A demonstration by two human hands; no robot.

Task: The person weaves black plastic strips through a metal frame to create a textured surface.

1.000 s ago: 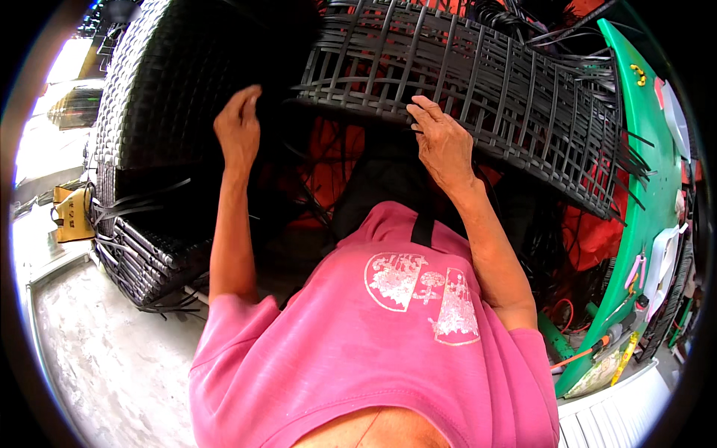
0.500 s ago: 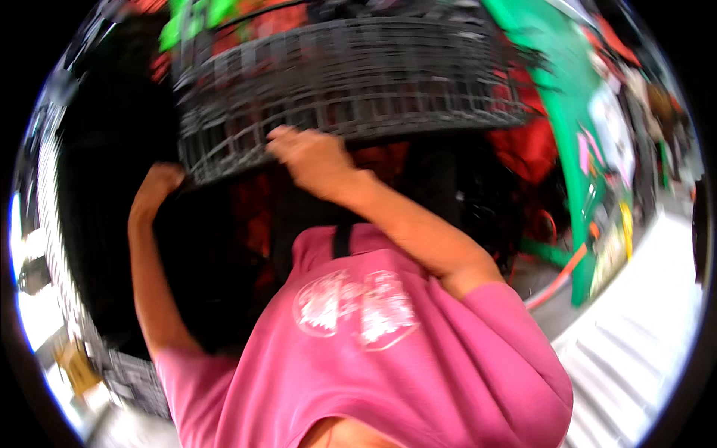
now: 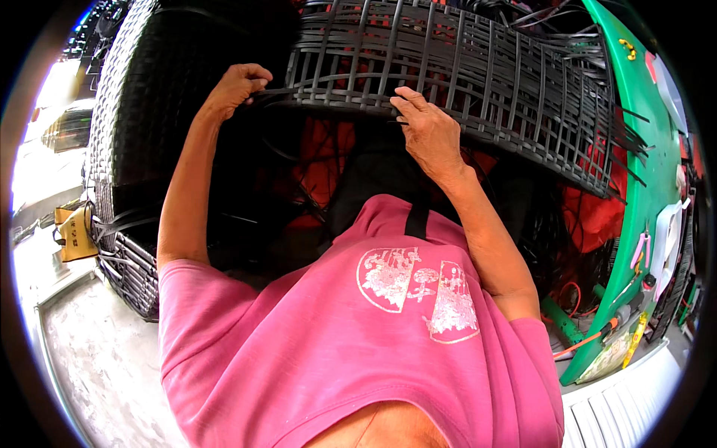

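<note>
Hands (image 3: pixel 237 86) (image 3: pixel 427 131) grip black woven panel (image 3: pixel 478 67) edge.

Down below me is my pink shirt (image 3: pixel 358 351) with a pale printed motif on the chest. To my left, a big dark woven wicker piece (image 3: pixel 142 112) stands on the pale concrete floor (image 3: pixel 97 373), and a yellow box-like thing (image 3: pixel 75 231) sits just beside it. On my right, a green curved panel (image 3: pixel 635 187) arcs downward, with orange-red material (image 3: pixel 590 216) behind and a small pink tool (image 3: pixel 637 250) near it.
</note>
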